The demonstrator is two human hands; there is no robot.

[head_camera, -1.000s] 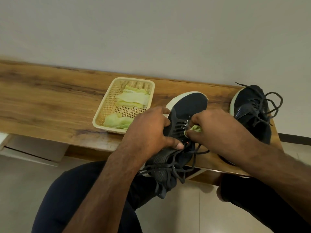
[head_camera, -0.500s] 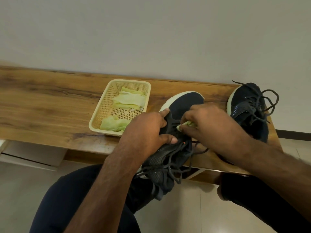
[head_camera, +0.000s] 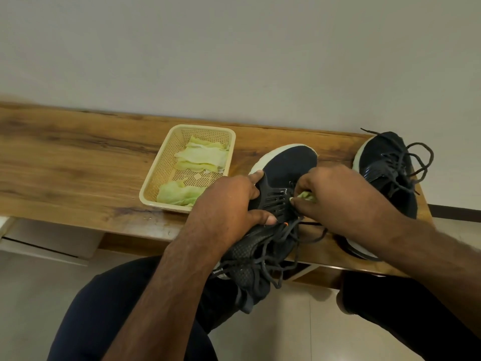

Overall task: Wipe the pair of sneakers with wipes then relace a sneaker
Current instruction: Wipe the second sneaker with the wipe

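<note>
Dark sneaker (head_camera: 283,168) lay on the bench (head_camera: 78,162), heel overhanging; left hand (head_camera: 229,204) gripped its side. Right hand (head_camera: 335,194) pinched a green wipe (head_camera: 307,196) against the laces. Second sneaker (head_camera: 387,173) sat further right. Basket (head_camera: 161,175) held more wipes.

Your left hand (head_camera: 229,201) grips the near sneaker (head_camera: 283,173) on the wooden bench (head_camera: 78,162). Your right hand (head_camera: 335,196) pinches a green wipe (head_camera: 307,196) against its laces. Other wipes lie in the basket (head_camera: 158,173).
</note>
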